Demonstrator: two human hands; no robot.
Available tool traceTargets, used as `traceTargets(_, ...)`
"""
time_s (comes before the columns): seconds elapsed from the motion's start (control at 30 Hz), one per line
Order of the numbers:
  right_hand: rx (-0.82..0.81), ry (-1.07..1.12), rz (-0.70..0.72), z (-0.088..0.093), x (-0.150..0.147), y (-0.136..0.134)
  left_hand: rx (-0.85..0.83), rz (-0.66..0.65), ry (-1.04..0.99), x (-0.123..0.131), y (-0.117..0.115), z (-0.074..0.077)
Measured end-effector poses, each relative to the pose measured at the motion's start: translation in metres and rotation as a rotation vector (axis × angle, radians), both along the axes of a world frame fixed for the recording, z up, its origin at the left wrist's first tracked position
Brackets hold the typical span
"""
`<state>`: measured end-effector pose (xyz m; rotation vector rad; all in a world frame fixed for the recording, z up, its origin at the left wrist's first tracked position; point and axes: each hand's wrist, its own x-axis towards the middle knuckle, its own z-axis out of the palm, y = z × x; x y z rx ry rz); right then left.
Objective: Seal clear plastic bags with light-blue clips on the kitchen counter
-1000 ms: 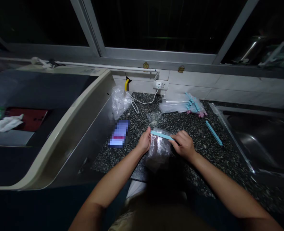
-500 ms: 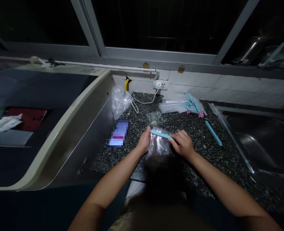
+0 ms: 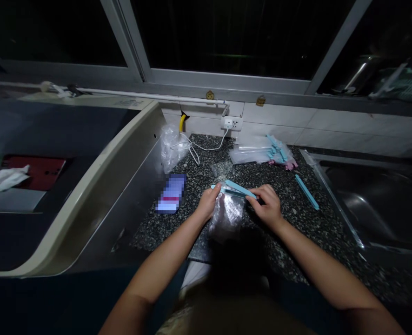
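A light-blue bag-sealing clip [image 3: 240,188] spans the gap between my hands, its two arms spread at the left end and meeting at the right. My right hand [image 3: 268,205] is closed on the right end, thumb and fingers pinching it. My left hand [image 3: 209,203] is closed at the other side, gripping the upper edge of a clear plastic bag [image 3: 229,211] by the clip's lower arm. The bag hangs crumpled below the clip, its lower part in shadow. Another blue sealing clip [image 3: 307,192] lies on the counter to the right.
On the speckled counter [image 3: 206,179] a phone [image 3: 171,193] lies left of my hands. Behind are clear bags with blue and pink clips [image 3: 277,151], a crumpled plastic bag [image 3: 171,146] and a white cable [image 3: 209,149]. A sink [image 3: 373,200] is right, an appliance [image 3: 97,167] left.
The clip has opened: its arms lay together before and now stand apart at the left end. Both hands stay in nearly the same place.
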<state>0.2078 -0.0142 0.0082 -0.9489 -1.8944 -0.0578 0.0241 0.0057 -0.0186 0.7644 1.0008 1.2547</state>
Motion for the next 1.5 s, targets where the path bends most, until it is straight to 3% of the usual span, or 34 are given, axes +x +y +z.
traceTargets(0.43, -0.031, 0.113, -0.042, 0.005, 0.009, 0.002, -0.053, 0.135, -0.195, -0.008, 0.005, 0.011)
traceTargets(0.6, -0.102, 0.163, -0.092, -0.001, 0.013, 0.003, -0.071, 0.148, -0.237, -0.011, 0.007, 0.013)
traceTargets(0.97, -0.306, 0.458, -0.067, -0.008, 0.018, 0.006, -0.111, 0.194, -0.251, -0.018, 0.011, 0.016)
traceTargets(1.27, -0.136, 0.228, 0.018, -0.010, 0.017, 0.012, -0.060, 0.224, -0.092, -0.016, 0.010, 0.013)
traceTargets(1.5, -0.237, 0.139, 0.026, -0.016, 0.014, 0.017, -0.016, 0.199, 0.001, -0.013, 0.006, 0.014)
